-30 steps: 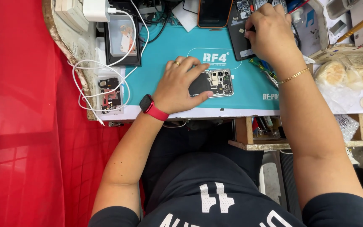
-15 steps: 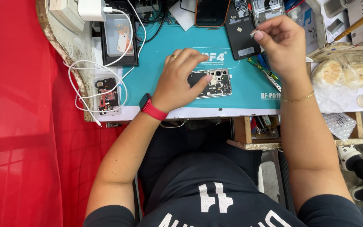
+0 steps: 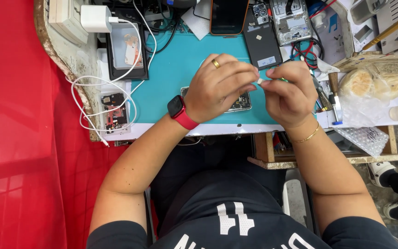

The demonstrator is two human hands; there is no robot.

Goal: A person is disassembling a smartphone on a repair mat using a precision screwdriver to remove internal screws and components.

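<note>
The left hand [image 3: 219, 87] and the right hand [image 3: 287, 90] met fingertip to fingertip above the teal work mat [image 3: 171, 74], and between them sat a tiny pale part [image 3: 260, 81], pinched at its left side by the left fingers and at its right by the right thumb and forefinger; both hands were closed on it. Whether the right hand also held a thin tool could not be told. Directly beneath the pinch, and mostly hidden under the left hand, lay an opened phone [image 3: 239, 103] with its insides showing, flat on the mat. The left wrist wore a red smartwatch [image 3: 179, 110], the left ring finger a gold ring [image 3: 215, 63], and the right wrist a thin gold bracelet [image 3: 307, 136]. Just beyond the pinch lay a dark phone back cover [image 3: 261, 39]. Well to the left of the grip, a white cable [image 3: 102, 99] looped past a small tray [image 3: 126, 50] and a white charger [image 3: 95, 18].
</note>
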